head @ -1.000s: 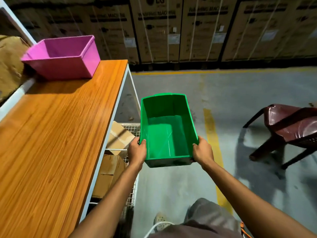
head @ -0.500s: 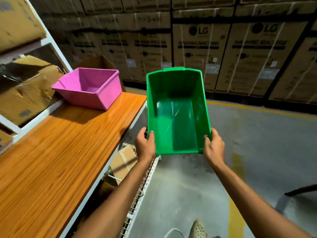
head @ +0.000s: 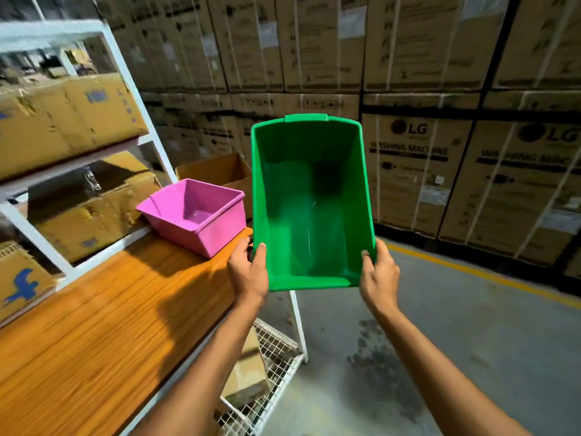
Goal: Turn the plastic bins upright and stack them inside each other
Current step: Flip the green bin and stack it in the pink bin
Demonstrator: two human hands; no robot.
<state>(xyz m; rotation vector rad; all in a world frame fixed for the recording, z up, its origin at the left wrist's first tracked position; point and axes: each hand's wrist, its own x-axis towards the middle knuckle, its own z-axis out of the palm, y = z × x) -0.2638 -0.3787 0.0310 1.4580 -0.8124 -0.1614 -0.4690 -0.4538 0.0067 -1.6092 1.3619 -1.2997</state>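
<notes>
I hold the green bin (head: 309, 209) up in the air, my left hand (head: 250, 273) and right hand (head: 379, 275) each clamped on a near corner of its rim, opening tilted toward me. The pink bin (head: 196, 215) sits upright on the wooden table (head: 103, 338), just beyond my left hand

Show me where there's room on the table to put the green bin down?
The orange wooden tabletop is bare between the pink plastic bin and the near edge. The shelves of worn cardboard boxes on the left are crowded. Both hands, left and right, hold the green plastic bin.
</notes>
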